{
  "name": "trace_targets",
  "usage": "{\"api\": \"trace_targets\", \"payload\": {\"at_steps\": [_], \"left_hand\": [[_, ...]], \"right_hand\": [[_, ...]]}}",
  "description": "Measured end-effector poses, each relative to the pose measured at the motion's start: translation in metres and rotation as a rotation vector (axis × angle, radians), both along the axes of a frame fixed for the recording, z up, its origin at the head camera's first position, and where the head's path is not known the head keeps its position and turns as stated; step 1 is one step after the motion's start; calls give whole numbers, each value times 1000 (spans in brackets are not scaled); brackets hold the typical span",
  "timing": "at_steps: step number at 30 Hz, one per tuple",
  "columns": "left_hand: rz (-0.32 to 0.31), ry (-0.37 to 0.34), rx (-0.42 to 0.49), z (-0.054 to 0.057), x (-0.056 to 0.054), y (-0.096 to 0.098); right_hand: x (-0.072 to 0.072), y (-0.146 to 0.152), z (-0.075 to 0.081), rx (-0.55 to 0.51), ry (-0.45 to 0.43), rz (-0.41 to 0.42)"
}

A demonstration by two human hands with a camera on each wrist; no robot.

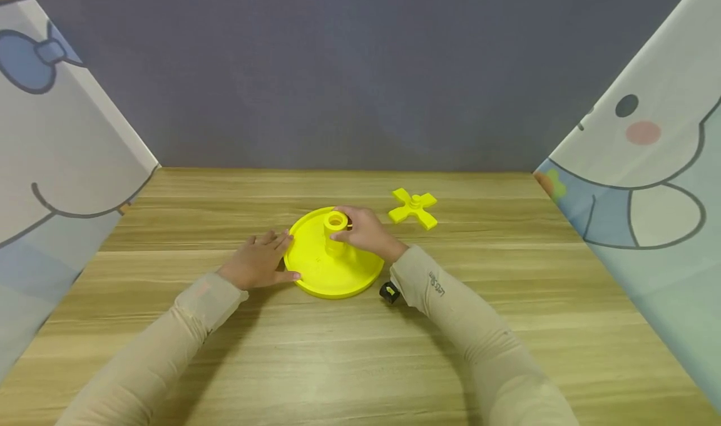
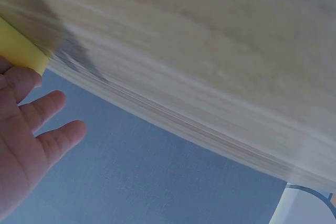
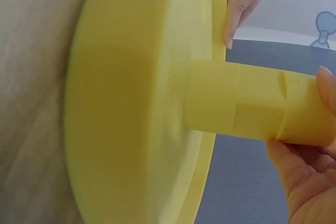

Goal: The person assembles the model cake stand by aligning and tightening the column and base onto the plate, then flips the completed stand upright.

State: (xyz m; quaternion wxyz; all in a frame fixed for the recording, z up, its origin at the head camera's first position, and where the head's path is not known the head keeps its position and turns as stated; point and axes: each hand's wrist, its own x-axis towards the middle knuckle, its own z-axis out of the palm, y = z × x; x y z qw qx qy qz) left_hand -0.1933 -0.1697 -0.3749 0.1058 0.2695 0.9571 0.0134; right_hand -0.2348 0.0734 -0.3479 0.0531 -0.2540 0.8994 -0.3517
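Observation:
A round yellow disc with a raised rim [image 1: 338,293] lies flat on the wooden table. From its middle rises a hollow yellow post [image 3: 236,100], whose round top opening shows in the head view. My right hand [image 1: 366,231] grips the post near its upper end, thumb on one side and fingers on the other. My left hand [image 1: 256,264] rests against the left side of the disc, with fingers and thumb spread along the rim. In the left wrist view its fingers are fairly straight beside a yellow edge [image 2: 21,48].
A yellow cross-shaped piece [image 1: 415,209] with a round knob at its centre lies on the table [image 1: 315,357], behind and right of the disc. A small black object [image 1: 389,292] sits by my right wrist. A grey wall and cartoon-printed side panels border the table.

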Motion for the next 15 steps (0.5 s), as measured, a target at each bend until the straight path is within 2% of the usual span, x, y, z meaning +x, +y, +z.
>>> {"api": "trace_targets", "payload": {"at_steps": [6,11,15], "left_hand": [[4,19,-32,5,1,0],[20,6,-45,9,1,3],[19,-16,-54,9,3,6]], "right_hand": [[-1,-2,2,-4,-23,-19],[-10,7,4,3,-72,52],[-15,33,15,-2,-158,88]]}}
